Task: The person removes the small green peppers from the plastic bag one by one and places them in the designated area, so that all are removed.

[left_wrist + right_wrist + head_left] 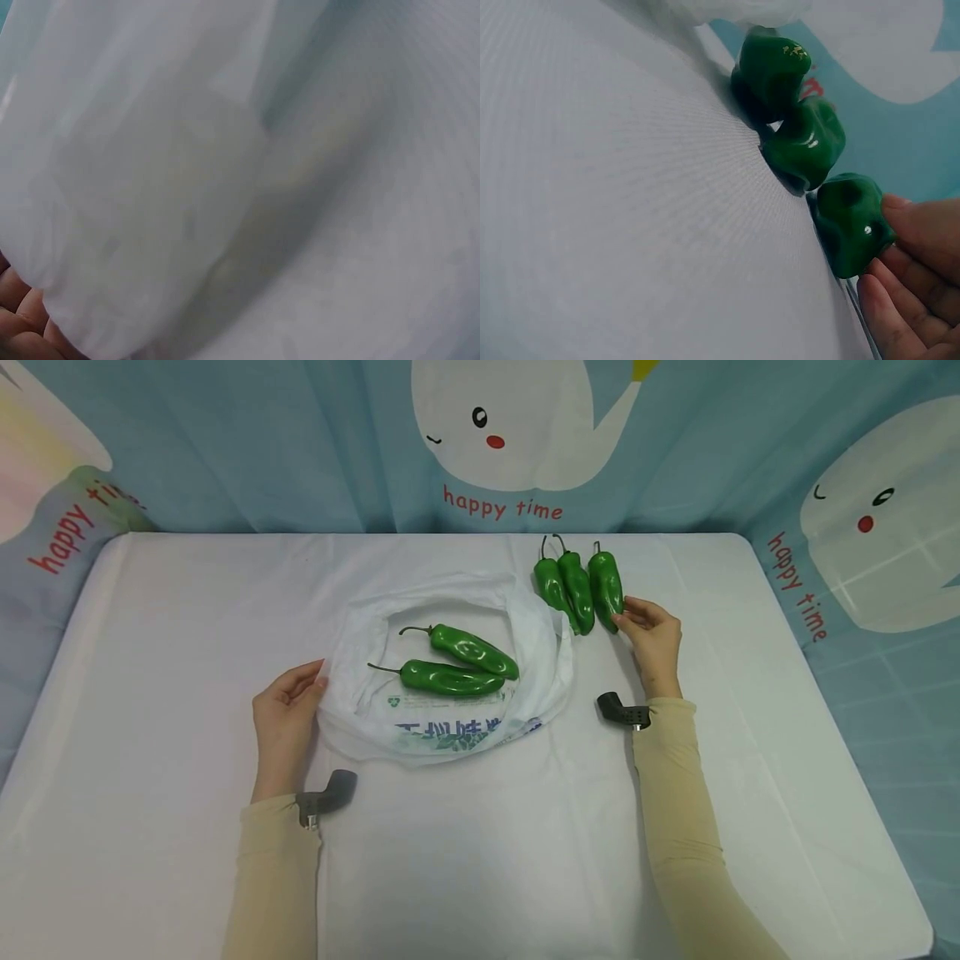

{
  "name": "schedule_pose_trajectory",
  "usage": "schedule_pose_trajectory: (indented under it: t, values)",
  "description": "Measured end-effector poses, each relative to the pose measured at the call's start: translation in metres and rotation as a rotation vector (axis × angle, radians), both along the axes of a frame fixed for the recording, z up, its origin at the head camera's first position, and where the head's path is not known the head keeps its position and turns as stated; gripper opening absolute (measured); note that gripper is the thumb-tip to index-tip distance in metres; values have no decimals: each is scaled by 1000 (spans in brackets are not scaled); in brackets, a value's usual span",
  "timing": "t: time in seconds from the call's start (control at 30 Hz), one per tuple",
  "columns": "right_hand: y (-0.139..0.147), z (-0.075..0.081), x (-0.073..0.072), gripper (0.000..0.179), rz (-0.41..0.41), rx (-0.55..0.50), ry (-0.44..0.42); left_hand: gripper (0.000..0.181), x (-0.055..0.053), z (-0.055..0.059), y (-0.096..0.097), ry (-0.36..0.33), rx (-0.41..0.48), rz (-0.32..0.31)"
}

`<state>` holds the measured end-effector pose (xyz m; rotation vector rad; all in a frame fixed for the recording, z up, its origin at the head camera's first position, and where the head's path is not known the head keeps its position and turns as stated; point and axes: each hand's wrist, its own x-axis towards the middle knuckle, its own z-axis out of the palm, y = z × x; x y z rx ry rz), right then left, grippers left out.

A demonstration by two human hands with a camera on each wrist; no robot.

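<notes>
A white plastic bag (345,643) lies spread with its mouth facing up. Two green peppers, an upper one (474,650) and a lower one (450,678), rest inside it. My left hand (288,727) pinches the bag's left edge; the bag fills much of the left wrist view and hides part of that hand. At the back right, my right hand (654,643) holds the tip of the rightmost green pepper (606,578) between thumb and fingers. Two more peppers, a middle one (577,587) and a left one (551,581), lie beside it, stems pointing away.
A white cloth covers the table (480,860). Behind its far edge hangs a blue curtain (285,452) printed with white whales, which also runs along both sides. The bag's right side reaches close to the loose peppers.
</notes>
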<state>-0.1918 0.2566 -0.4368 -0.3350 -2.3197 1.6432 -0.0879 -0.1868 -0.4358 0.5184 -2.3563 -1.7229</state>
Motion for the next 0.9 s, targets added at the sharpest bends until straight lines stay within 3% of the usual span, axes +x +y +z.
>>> schedule_pose_trajectory:
  t: [0.5, 0.9]
  values:
    - [1, 2, -1, 33, -28, -83, 27, 27, -1, 0, 1, 17, 7, 1]
    - [-6, 22, 4, 30, 2, -110, 162, 26, -1, 1, 1, -3, 32, 9]
